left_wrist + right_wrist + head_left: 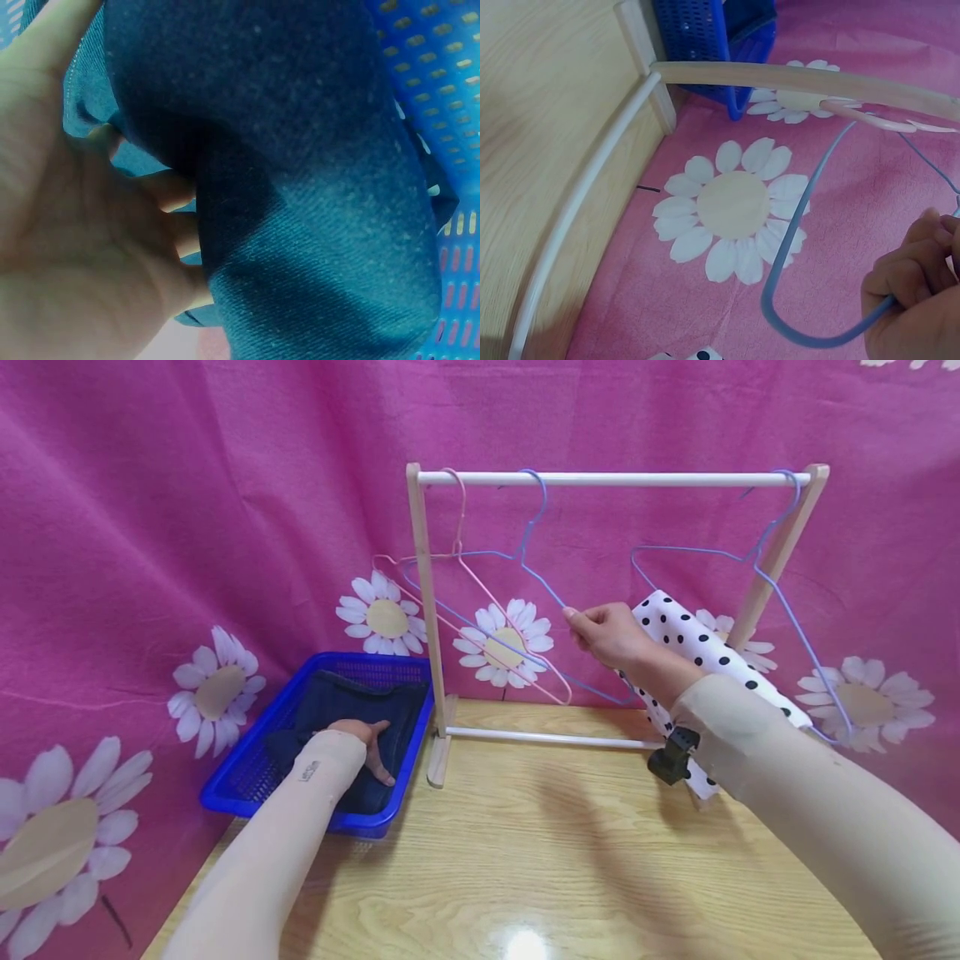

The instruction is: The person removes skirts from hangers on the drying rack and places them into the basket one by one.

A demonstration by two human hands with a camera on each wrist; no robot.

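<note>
In the head view, my left hand (pixel 363 747) reaches into a blue plastic basket (pixel 408 777) and touches dark denim cloth (pixel 405 702), thumb and a finger spread apart. The left wrist view shows the fingers of this hand (pixel 82 225) running under a fold of the denim (pixel 322 225), their tips hidden. My right hand (pixel 611 631) pinches the sloping arm of a blue clothes hanger (pixel 536 572), whose hook is over the white rail (pixel 645 479). The right wrist view has the hanger's rounded corner (pixel 780 322) sticking out past the curled fingers.
A pink hanger (pixel 480 577) hangs left of the held one. At the rack's right end, another blue hanger (pixel 787 602) carries a white cloth with black dots (pixel 697 639). The rack's wooden post (pixel 427 610) stands beside the basket. A pink flowered curtain (pixel 300 485) is behind.
</note>
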